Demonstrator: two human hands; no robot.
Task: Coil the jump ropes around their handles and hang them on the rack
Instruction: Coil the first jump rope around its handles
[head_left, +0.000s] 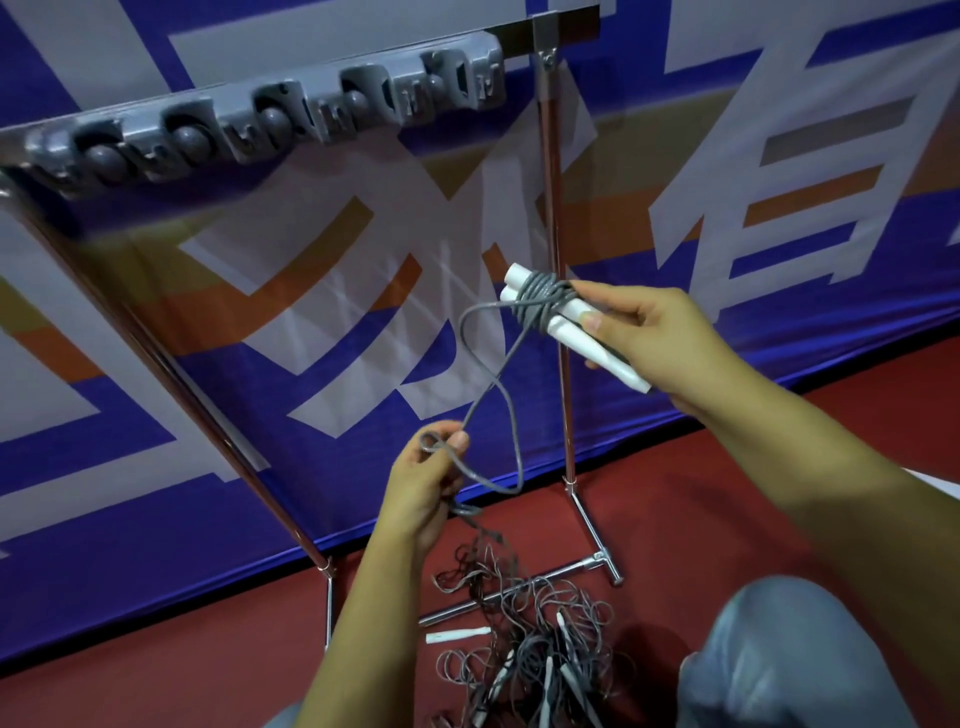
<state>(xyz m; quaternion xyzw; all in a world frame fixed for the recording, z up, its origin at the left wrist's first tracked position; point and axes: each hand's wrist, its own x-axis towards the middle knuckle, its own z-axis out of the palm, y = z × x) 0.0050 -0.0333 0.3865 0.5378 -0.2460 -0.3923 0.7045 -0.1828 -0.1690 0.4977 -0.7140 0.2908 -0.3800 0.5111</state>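
At the centre right of the frame the right hand (654, 338) grips a pair of smooth white plastic handles (571, 325), held side by side and tilted, fingers and thumb curled round their lower half. Thin grey cord (540, 301) is wound in a tight bundle about their upper half. From that bundle a loose length of the same cord (511, 415) loops down to the left hand (423, 488), just below the middle, where thumb and fingertips pinch it.

Across the upper left runs the rack (270, 117): a grey moulded plastic bar with rounded clips and small hooks, mounted on shiny chrome tube legs that reach the floor.

At the bottom centre, on the dull red floor (208, 649), lies a tangled pile of jump ropes (530, 639), thin grey cords with slim white handles poking out.

Behind stands a blue fabric banner (675, 130) with large grey and orange characters, too cropped to read.
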